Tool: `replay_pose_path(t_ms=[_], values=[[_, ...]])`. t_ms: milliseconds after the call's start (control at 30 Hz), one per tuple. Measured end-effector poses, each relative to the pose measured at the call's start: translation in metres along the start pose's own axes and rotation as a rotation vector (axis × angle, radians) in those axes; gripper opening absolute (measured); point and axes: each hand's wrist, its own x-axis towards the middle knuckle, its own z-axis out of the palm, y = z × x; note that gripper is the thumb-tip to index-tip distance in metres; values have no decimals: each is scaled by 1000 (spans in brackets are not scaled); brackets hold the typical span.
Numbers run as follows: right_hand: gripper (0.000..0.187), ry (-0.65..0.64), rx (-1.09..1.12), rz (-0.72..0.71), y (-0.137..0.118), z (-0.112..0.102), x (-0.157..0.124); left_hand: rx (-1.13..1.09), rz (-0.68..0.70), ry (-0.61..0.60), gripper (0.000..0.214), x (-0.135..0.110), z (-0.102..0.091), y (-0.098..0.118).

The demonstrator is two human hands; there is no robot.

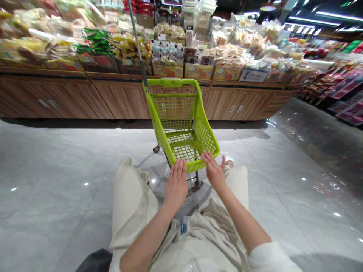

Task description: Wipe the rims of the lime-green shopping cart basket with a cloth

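Left hand point(176, 186): lying flat and fully open, palm down, fingers straight and pressed together. It is gripping nothing. The fingertips are reaching the near rim of the cart basket point(204, 138); whether they are touching the rim or hovering just above it cannot be told.

Right hand point(214, 173): also spreading open, palm down, fingers straight, thumb sticking out to the right. It is holding nothing. Its fingertips are lying over the near right corner of the same rim; contact cannot be confirmed.

Both forearms are extending forward from the bottom of the view, over cream trousers point(129, 204).

The cart basket, lime-green plastic mesh, is standing directly in front of the person, near rim just beside both hands, its tall looped back rising on the far side. A grey pole point(137, 41) is rising from the far left corner and tilting left. A wheel point(156, 149) is showing under the left side, and a metal foot point(197, 184) is showing between the hands.

The cart is sitting on a glossy pale tiled floor point(56, 181). Behind it, a wooden counter point(70, 98) is running across the view, carrying packaged goods point(170, 49). Shelves point(346, 87) of pink and red packs are receding on the right.
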Motion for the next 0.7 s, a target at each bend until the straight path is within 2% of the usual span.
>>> replay_pose_path(t_ms=[67, 133, 200, 333, 400, 467, 533, 633, 700], values=[[67, 75, -66, 125, 26, -1, 0, -5, -7, 13, 78, 0, 0, 1], [69, 88, -84, 201, 29, 0, 1, -13, -11, 24, 79, 1, 2, 2], [71, 48, -53, 187, 6, 4, 4, -19, -13, 27, 80, 3, 4, 5], [70, -69, 50, 31, -63, 11, 8, -3, -21, 18, 76, 4, 7, 6], [69, -112, 69, -24, -76, 10, 9, 12, -26, 7, 75, 3, 6, 5], [68, -120, 61, -41, -65, 6, 9, 19, -17, -14, 76, 3, 3, 2], [67, -92, 33, -12, -39, 2, 8, 15, 14, -40, 78, 3, -4, -2], [67, -24, -12, 109, 2, -2, 7, 0, 78, -66, 78, 5, -14, -11], [66, -1, -26, 192, 13, -1, 8, 2, 99, -68, 77, 6, -19, -16]])
